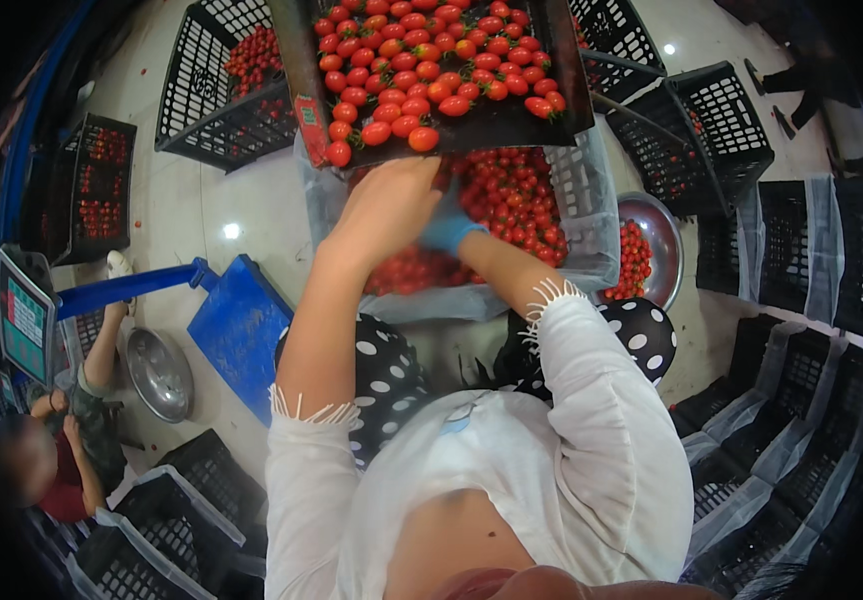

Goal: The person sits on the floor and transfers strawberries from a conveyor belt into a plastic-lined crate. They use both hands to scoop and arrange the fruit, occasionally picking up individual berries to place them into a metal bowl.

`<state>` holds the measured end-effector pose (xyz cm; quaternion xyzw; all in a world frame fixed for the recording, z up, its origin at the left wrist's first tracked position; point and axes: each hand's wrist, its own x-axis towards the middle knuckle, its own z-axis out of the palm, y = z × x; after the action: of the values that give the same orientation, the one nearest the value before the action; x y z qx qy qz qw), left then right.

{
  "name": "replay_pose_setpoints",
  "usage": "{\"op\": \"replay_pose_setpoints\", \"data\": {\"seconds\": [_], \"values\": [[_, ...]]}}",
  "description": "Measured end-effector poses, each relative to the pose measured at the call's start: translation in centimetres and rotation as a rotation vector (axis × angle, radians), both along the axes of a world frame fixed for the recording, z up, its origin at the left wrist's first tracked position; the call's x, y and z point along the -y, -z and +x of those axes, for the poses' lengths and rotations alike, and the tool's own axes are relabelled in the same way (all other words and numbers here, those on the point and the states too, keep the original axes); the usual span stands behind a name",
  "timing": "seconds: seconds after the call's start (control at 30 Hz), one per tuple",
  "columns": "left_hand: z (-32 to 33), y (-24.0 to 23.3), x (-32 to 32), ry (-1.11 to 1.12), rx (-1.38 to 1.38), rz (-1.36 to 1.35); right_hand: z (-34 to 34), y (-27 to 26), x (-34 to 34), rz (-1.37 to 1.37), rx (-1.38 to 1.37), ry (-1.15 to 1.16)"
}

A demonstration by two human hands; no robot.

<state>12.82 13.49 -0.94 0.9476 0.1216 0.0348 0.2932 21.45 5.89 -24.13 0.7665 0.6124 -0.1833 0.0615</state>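
A dark tray [476, 131] holding many small red oval tomatoes [390, 91] stands raised above a plastic-lined crate [585, 195], which holds a heap of similar tomatoes [517, 199]. My left hand [394, 202], bare, is at the tray's near edge over the crate; its fingertips are partly hidden. Beside and partly behind it, my right hand [450, 221] wears a blue glove and reaches over the heap. The glove is blurred and mostly covered by my left hand, so its fingers and anything in them cannot be made out.
A steel bowl [664, 255] with tomatoes stands right of the crate. On the left are a blue scale platform [240, 330], its display [26, 326], another steel bowl [159, 375] and a seated person [71, 457]. Black crates [229, 131] surround the area; another person's legs [799, 94] show at upper right.
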Motion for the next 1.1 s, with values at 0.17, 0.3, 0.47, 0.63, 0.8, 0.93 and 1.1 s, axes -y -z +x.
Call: {"op": "replay_pose_setpoints", "data": {"seconds": [0.17,0.3,0.47,0.63,0.8,0.93,1.1], "values": [[-0.1,0.8,-0.3,0.042,0.066,0.016,6.9,-2.7,1.1,-0.005,0.149,0.233],[-0.1,0.9,-0.8,0.043,0.030,0.021,12.9,-4.1,5.7,-0.195,0.072,0.544],[0.3,0.8,-0.7,0.070,0.044,0.011,13.9,-3.0,10.4,-0.392,-0.040,0.490],[0.5,1.2,-0.6,0.057,0.082,-0.006,12.6,-2.7,15.2,-0.390,-0.282,0.389],[0.7,1.1,-0.5,0.053,0.032,-0.007,8.9,-2.1,16.1,-0.092,-0.284,0.511],[0.6,0.9,-0.5,0.050,0.061,-0.005,6.5,-2.7,14.4,-0.068,-0.361,0.549],[0.9,-0.3,-0.4,0.038,-0.089,-0.008,2.7,-0.9,9.4,0.059,-0.566,0.642]]}}
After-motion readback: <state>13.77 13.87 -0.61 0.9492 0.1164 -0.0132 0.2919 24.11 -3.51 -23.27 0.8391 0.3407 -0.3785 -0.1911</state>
